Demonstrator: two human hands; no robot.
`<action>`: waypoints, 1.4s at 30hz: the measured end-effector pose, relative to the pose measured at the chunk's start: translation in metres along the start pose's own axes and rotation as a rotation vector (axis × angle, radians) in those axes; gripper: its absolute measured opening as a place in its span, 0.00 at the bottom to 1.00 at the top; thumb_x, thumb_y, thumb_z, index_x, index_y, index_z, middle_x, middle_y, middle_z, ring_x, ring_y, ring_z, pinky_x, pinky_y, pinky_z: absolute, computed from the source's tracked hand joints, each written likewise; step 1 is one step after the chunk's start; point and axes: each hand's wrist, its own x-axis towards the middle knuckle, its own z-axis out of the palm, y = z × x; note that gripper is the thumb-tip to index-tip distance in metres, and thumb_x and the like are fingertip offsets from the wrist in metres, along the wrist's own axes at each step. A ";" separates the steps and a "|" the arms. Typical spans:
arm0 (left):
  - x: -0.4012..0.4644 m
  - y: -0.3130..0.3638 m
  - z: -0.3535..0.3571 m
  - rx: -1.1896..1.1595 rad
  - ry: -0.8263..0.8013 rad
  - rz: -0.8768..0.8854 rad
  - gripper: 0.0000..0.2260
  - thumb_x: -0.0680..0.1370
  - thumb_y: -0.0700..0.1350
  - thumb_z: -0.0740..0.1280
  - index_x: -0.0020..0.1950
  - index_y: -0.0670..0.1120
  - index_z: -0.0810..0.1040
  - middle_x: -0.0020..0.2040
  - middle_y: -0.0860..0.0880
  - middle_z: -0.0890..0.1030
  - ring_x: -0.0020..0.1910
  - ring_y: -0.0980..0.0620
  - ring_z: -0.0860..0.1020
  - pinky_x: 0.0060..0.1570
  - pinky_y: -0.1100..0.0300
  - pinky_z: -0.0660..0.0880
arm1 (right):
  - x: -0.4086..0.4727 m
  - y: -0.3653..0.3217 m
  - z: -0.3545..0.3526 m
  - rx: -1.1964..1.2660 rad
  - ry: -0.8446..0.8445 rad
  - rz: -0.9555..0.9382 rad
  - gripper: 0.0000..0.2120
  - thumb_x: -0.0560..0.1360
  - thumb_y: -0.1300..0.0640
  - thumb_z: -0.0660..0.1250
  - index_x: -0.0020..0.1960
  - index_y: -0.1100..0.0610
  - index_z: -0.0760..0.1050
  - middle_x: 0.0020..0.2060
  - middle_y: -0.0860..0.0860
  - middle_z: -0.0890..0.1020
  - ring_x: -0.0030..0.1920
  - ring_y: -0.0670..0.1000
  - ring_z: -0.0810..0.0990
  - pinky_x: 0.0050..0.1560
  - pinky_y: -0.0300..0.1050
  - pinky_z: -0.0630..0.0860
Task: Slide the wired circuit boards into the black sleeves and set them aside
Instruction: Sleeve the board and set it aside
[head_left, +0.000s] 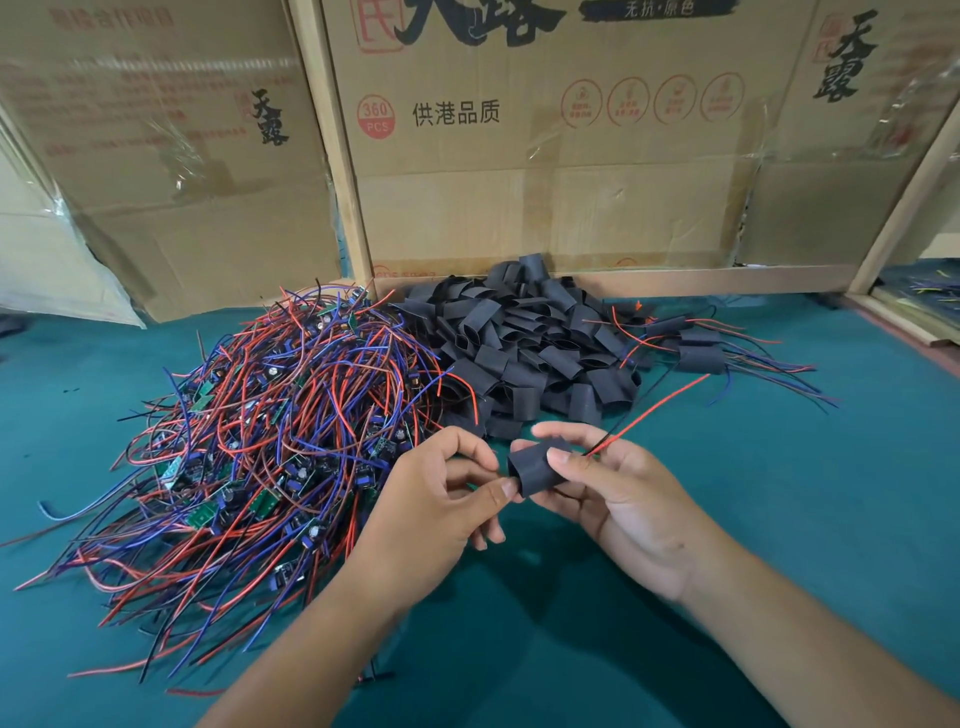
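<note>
Both your forearms come in from the near edge of the green felt tabletop (779, 519) and meet just above its middle. Your right hand (623, 499) is turned palm up and tilted toward you, fingers curled around a short black flattened tube sleeve (535, 467): the thumb presses on its top face, the index finger arches over the far side, the other fingers cup it from below. A thin red wire (654, 410) runs out of that grip, up and away toward the far right; whether a board sits inside the sleeve I cannot tell.

Your left hand (441, 499) has its back to the camera, wrist bent inward. Thumb and forefinger are brought together right at the sleeve's open left end, the thumb tip touching its lower corner; the remaining fingers curl under. Something seems pinched there, but it's hidden, so call that uncertain.

On the left half of the tabletop lies the big tangled heap of small green circuit boards with red, blue and black wires (260, 431). Just beside it, toward the far edge, sits the pile of empty black sleeves (519, 332). Toward the far right lies a small group of sleeved boards with trailing wires (698, 348). Printed brown cardboard cartons (519, 156) stand along the far edge.
</note>
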 end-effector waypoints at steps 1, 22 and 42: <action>0.000 -0.001 0.000 -0.001 0.001 -0.004 0.08 0.77 0.34 0.70 0.49 0.39 0.72 0.39 0.40 0.83 0.27 0.47 0.78 0.27 0.60 0.73 | 0.000 0.000 0.000 -0.001 -0.003 -0.002 0.17 0.73 0.62 0.67 0.61 0.64 0.73 0.56 0.61 0.84 0.45 0.59 0.85 0.47 0.43 0.81; -0.009 0.000 0.017 0.001 -0.080 -0.081 0.07 0.75 0.36 0.74 0.48 0.48 0.85 0.44 0.45 0.86 0.31 0.51 0.78 0.33 0.61 0.77 | 0.000 0.006 0.002 -0.182 0.011 0.054 0.24 0.80 0.44 0.56 0.62 0.61 0.79 0.47 0.60 0.85 0.51 0.57 0.84 0.53 0.49 0.80; -0.007 0.001 0.011 -0.236 -0.075 -0.223 0.08 0.76 0.39 0.72 0.52 0.35 0.83 0.38 0.40 0.83 0.35 0.49 0.80 0.37 0.62 0.80 | -0.001 0.006 0.006 -0.096 -0.042 0.118 0.25 0.83 0.46 0.51 0.64 0.60 0.78 0.59 0.56 0.83 0.56 0.55 0.84 0.46 0.46 0.81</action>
